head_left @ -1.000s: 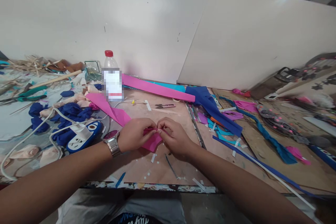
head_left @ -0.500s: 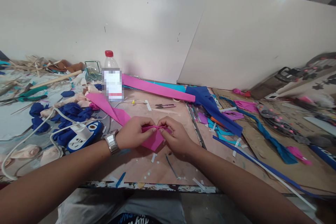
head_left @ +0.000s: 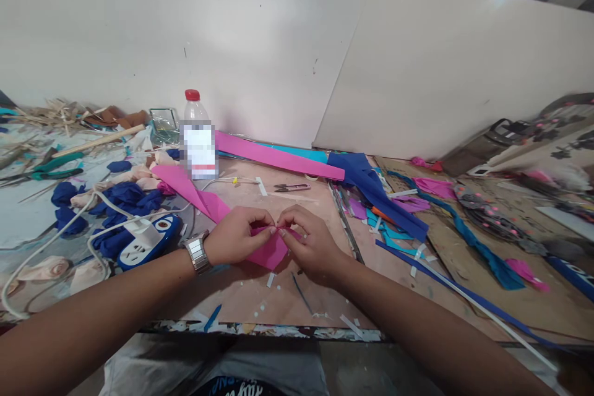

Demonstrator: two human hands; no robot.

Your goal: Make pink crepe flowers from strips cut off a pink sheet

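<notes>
Both hands (head_left: pixel 237 236) (head_left: pixel 313 244) pinch the pink strip (head_left: pixel 269 253), with room before the table edge (head_left: pixel 288 321).

No word legible with certainty. Garment (head_left: pixel 232 385), lower edge: white script-style letters with blue capitals above, on a dark ground, cut off by the frame. Bottle (head_left: pixel 195 112): label (head_left: pixel 199 151) pixelated, text unreadable. Socket (head_left: pixel 158 246), blue and white: round eye-like mark (head_left: pixel 163 224). Blue item (head_left: pixel 573 275), far right edge: white lettering, cropped and too blurred to read.
</notes>
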